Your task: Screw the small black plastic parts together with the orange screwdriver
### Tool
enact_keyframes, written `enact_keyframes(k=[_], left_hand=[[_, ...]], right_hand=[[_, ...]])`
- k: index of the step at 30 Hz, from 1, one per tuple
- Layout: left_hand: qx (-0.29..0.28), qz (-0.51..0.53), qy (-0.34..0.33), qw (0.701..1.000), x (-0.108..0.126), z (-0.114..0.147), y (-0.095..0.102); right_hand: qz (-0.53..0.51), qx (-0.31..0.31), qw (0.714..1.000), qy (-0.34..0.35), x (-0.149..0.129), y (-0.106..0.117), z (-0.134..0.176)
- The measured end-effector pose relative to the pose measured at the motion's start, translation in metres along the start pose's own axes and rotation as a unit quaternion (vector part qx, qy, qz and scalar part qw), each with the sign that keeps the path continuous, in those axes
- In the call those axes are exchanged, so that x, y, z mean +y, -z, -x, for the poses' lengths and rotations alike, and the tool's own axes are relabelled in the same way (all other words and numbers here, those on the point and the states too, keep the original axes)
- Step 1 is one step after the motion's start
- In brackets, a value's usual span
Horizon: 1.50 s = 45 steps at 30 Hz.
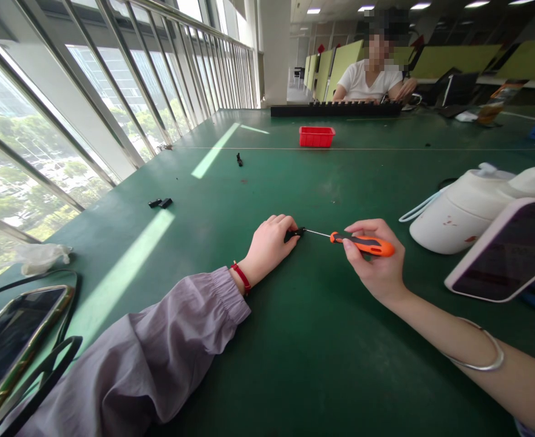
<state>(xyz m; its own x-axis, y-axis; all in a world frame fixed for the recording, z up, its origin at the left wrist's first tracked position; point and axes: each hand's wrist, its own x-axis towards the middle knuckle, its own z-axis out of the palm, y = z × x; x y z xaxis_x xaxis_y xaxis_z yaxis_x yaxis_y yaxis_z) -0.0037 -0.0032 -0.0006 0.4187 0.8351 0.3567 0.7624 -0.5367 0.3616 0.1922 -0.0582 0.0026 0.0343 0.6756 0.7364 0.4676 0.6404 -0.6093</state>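
My left hand (274, 243) is closed on a small black part (294, 233) and rests with it on the green table. Most of that part is hidden by the fingers, so its exact kind does not show. In my right hand (379, 261) is a screwdriver (366, 244) with an orange and black handle, pinched between thumb and fingers. Its thin metal shaft points left, and the tip meets the right end of the black part. The screwdriver lies nearly level above the tabletop.
Small black pieces (160, 203) and another black piece (239, 159) lie left and farther back. A red bin (317, 137) stands beyond. At right are a white bottle (463, 209) and a propped phone (508, 252); another phone (19, 340) with cables lies left. A person (371, 79) sits opposite.
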Motion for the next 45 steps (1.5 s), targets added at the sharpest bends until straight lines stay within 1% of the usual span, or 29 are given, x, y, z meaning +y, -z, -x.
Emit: enact_keyframes(k=[2,3,8,10,13,16,18,20,22,24,27,29,32,34,37,39,41,45], left_hand=[[-0.001,0.0,-0.004,1.0,0.0005,0.0001,0.0003],[-0.001,0.0,-0.006,1.0,0.0007,0.0001,0.0005],[-0.007,-0.002,-0.007,1.0,0.0013,0.0002,0.0012],[-0.009,-0.002,-0.01,1.0,0.001,0.0003,0.0013],[-0.01,0.0,-0.011,1.0,0.0006,0.0001,0.0014],[-0.01,0.0,-0.01,1.0,0.0005,-0.0003,0.0016],[-0.012,-0.001,-0.011,1.0,0.0005,-0.0005,0.0016],[-0.013,-0.003,-0.011,1.0,0.0004,-0.0005,0.0016],[-0.013,-0.004,-0.014,1.0,0.0003,-0.0003,0.0016],[-0.011,-0.006,-0.017,1.0,0.0004,0.0,0.0015],[-0.01,-0.011,-0.016,1.0,0.0009,0.0005,0.0015],[-0.011,-0.014,-0.013,1.0,0.0012,0.0006,0.0015],[-0.014,-0.017,-0.013,1.0,0.0015,0.0005,0.0017],[-0.013,-0.018,-0.012,1.0,0.0015,0.0004,0.0018],[-0.011,-0.017,-0.012,1.0,0.0014,0.0003,0.0017],[-0.008,-0.016,-0.012,1.0,0.0015,0.0005,0.0016],[-0.006,-0.016,-0.014,1.0,0.0016,0.0007,0.0016],[-0.008,-0.017,-0.015,1.0,0.002,0.0007,0.0018]], right_hand=[[-0.022,0.02,1.0,0.004,0.0021,-0.0009,0.0004],[-0.031,0.019,0.999,0.006,0.0027,-0.0011,0.0006],[-0.024,-0.046,0.999,-0.001,-0.0004,0.0005,0.0021],[-0.018,-0.057,0.998,0.007,-0.0026,0.0006,0.0024],[-0.009,-0.029,0.999,0.021,-0.003,-0.0005,0.002],[-0.04,-0.005,0.998,0.039,-0.0001,-0.0012,0.0008],[-0.043,-0.01,0.997,0.062,0.0017,-0.0005,0.0007],[-0.006,-0.026,0.996,0.08,0.0023,0.001,0.0013],[0.036,-0.041,0.995,0.081,0.0023,0.0022,0.0024],[0.051,-0.032,0.995,0.074,0.0025,0.0023,0.0029],[0.005,-0.004,0.998,0.066,0.0039,0.001,0.0018],[-0.007,0.003,0.998,0.069,0.0042,0.0006,0.0008],[0.046,-0.012,0.995,0.09,0.0027,0.0013,0.0011],[0.068,-0.025,0.993,0.09,0.0018,0.0016,0.0024],[0.038,-0.013,0.996,0.078,0.0025,0.0003,0.0033],[-0.002,-0.001,0.996,0.084,0.0035,-0.0008,0.0023],[-0.009,-0.004,0.996,0.092,0.0034,-0.001,0.0008],[0.069,-0.038,0.992,0.1,0.0005,0.0009,0.0007]])
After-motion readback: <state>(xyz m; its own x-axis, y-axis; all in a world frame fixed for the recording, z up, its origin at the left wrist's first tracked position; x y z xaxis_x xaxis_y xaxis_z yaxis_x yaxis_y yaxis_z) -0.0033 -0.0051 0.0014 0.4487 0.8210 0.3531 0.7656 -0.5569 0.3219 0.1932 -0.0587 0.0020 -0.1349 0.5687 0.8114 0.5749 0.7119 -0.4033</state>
